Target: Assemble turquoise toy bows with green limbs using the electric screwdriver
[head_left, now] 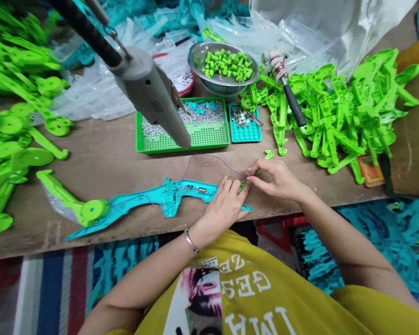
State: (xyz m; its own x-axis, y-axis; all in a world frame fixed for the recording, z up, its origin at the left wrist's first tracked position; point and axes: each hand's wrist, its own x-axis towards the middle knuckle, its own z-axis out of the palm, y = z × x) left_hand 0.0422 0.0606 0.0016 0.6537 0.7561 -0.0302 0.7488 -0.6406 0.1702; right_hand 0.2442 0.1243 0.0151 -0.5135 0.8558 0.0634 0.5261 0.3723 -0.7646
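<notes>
A blue toy bow half-shell (139,197) lies along the front of the table, with wires and small metal parts inside it. My left hand (226,200) rests over its right end, fingers closed on a narrow green plastic part (243,184). Thumb and forefinger of my right hand (274,179) pinch together at the far end of that part, mostly covering it. A thin red-and-blue wire (212,157) loops from the shell to my fingertips. At the shell's left end sits a green bow limb (92,211) with a round disc.
A grey electric screwdriver (157,97) hangs over a green tray (185,149) of screws. Behind are a metal bowl (223,86) of green pieces and a blue tray (246,135) of small metal parts. A hammer (293,102) lies on piled green parts (335,116); more green parts (17,125) crowd the left.
</notes>
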